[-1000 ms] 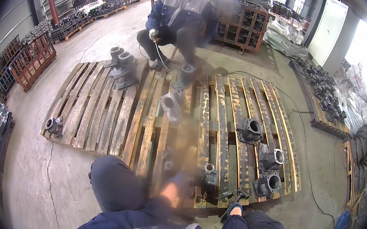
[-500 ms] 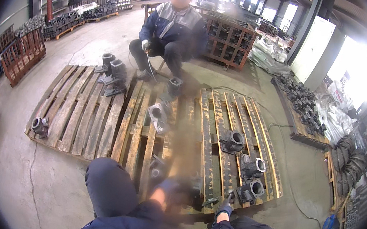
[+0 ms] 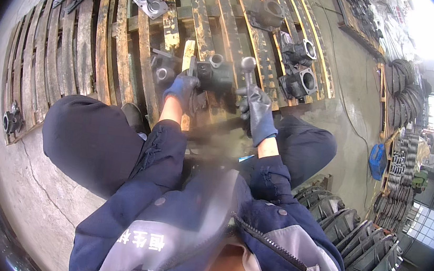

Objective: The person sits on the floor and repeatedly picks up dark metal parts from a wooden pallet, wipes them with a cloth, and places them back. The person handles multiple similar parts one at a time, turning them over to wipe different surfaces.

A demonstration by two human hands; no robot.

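Observation:
My left hand (image 3: 183, 91), in a blue and dark glove, is closed on the flanged edge of a dark metal casting (image 3: 217, 74) with round openings. This casting sits over the near part of the pallet slats. To its right, my right hand (image 3: 258, 111) is closed around a short tool (image 3: 248, 69) with a round, pale metal head pointing up and away. Its head is apart from the casting, and its exact kind is unclear. Just left of my left hand lies another dark casting (image 3: 163, 70). A blurred smear covers part of the area between my arms.
Wooden pallets (image 3: 124, 41) spread in front of my knees. On them stand a flanged casting (image 3: 147, 0), a blurred one (image 3: 266, 15) and two at the right (image 3: 299, 83). A cable (image 3: 343, 104) crosses the floor near a blue container (image 3: 377, 161). Stacked parts (image 3: 357, 237) stand at lower right.
The view has tilted down, and the co-worker has left it. Both hands now show more plainly, the left on the casting and the right with the tool raised beside it.

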